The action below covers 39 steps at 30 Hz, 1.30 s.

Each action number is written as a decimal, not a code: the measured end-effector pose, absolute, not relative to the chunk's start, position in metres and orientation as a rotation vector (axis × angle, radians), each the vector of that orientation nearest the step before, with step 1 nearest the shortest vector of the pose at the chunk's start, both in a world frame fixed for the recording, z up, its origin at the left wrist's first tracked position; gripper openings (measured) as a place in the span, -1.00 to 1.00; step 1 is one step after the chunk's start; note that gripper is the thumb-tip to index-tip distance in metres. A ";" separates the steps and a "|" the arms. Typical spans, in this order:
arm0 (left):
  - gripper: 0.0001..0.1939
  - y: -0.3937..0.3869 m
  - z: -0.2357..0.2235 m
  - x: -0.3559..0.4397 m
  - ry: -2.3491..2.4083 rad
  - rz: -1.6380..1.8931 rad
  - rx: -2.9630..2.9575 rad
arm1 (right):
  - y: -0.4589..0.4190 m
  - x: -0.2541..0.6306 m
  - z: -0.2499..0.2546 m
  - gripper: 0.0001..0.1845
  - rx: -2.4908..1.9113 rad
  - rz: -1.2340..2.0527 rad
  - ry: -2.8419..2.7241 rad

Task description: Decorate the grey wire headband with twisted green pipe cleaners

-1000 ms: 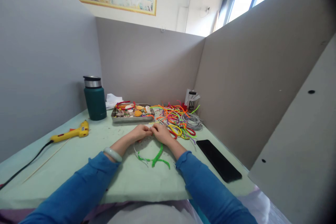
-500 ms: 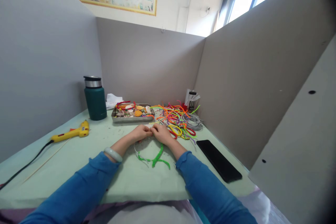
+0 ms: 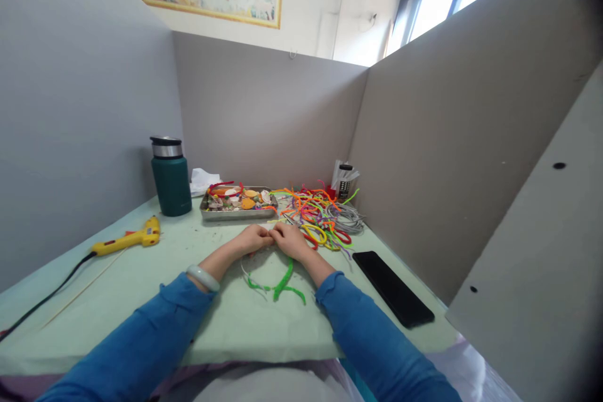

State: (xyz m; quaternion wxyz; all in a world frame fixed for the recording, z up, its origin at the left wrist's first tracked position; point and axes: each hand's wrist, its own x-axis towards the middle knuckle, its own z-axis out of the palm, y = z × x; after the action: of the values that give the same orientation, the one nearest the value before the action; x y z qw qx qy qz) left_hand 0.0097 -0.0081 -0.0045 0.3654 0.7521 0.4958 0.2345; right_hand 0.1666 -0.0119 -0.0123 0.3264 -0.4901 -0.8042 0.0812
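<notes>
My left hand (image 3: 255,238) and my right hand (image 3: 288,240) meet over the middle of the table, fingertips pinched together on the far side of a wire loop (image 3: 245,271). A fuzzy green pipe cleaner (image 3: 283,279) is wound on the loop's near and right side, its loose ends lying towards me. The pale wire runs up under my left hand, and the green side goes up under my right. A bit of orange shows below my left fingers. What lies exactly between the fingertips is hidden.
Behind my hands stands a metal tray (image 3: 239,216) of shells and beads. A heap of coloured pipe cleaners (image 3: 315,208) lies right of it. A yellow glue gun (image 3: 127,240), a thin stick (image 3: 85,287) and a green bottle (image 3: 171,183) are left; a black phone (image 3: 392,289) is right.
</notes>
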 end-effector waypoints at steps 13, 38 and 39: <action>-0.73 -0.012 0.000 0.011 1.303 0.569 1.975 | -0.010 0.167 -0.014 -0.76 -1.292 0.205 -2.114; -0.75 -0.011 -0.001 0.011 1.298 0.638 1.918 | -0.009 0.166 -0.014 -0.75 -1.261 0.241 -2.060; -0.75 -0.011 -0.001 0.011 1.303 0.641 1.910 | -0.008 0.166 -0.015 -0.75 -1.260 0.251 -2.054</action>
State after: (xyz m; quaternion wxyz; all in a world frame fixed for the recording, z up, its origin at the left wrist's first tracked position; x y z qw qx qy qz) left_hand 0.0106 -0.0110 -0.0010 0.3629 0.7418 0.5061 0.2491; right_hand 0.1663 -0.0084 -0.0146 0.3518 -0.4870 -0.7935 0.0971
